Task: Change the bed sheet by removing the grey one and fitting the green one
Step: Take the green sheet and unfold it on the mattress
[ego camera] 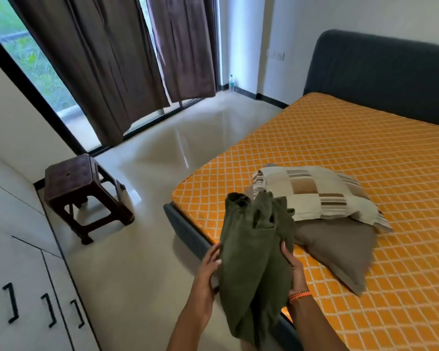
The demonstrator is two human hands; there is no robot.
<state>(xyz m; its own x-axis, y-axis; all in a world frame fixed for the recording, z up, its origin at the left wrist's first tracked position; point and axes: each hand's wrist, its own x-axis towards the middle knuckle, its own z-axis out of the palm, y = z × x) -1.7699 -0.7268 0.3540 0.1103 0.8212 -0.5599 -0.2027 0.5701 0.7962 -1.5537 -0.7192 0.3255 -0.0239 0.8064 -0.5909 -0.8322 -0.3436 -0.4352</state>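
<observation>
A folded olive-green sheet (254, 257) hangs in front of me over the near corner of the bed. My left hand (209, 268) holds its left edge and my right hand (293, 267) grips its right edge, with the fingers partly hidden behind the cloth. The mattress (352, 153) lies bare, orange with a white diamond pattern. No grey sheet is on it.
A checked beige pillow (314, 193) lies on top of a brown-grey pillow (340, 249) near the bed's corner. A dark brown plastic stool (81, 188) stands on the glossy floor at left. White wardrobe doors (23, 287) are at lower left, with curtains and a dark headboard (380, 74) beyond.
</observation>
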